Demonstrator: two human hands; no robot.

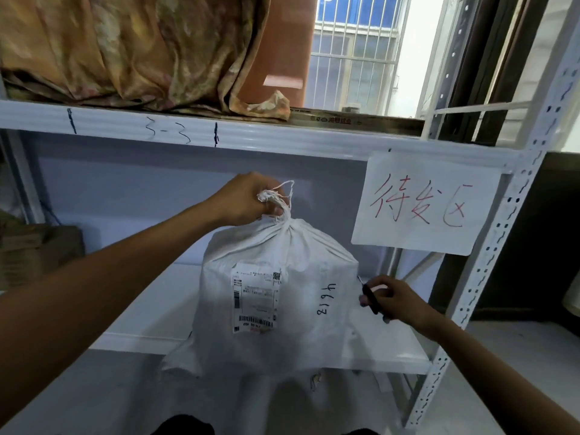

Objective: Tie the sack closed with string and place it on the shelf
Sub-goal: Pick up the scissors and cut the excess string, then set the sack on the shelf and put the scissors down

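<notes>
A white woven sack (314, 271) stands upright on the front part of the lower white shelf (147, 312), its bottom overhanging the edge. It carries a shipping label (255, 298) and a handwritten number. The neck is bunched and tied with white string (284, 196). My left hand (248, 199) grips the tied neck from the left. My right hand (387, 298) is beside the sack's right flank and holds a dark marker pen (370, 298), tip toward the sack.
The white metal rack has an upper shelf beam (188, 130) marked 3-3, with brown patterned cloth (125, 48) on top. A paper sign (423, 204) with red writing hangs at right. A perforated upright (489, 262) stands right. Brown packages (37, 252) lie left. A barred window (351, 51) is behind.
</notes>
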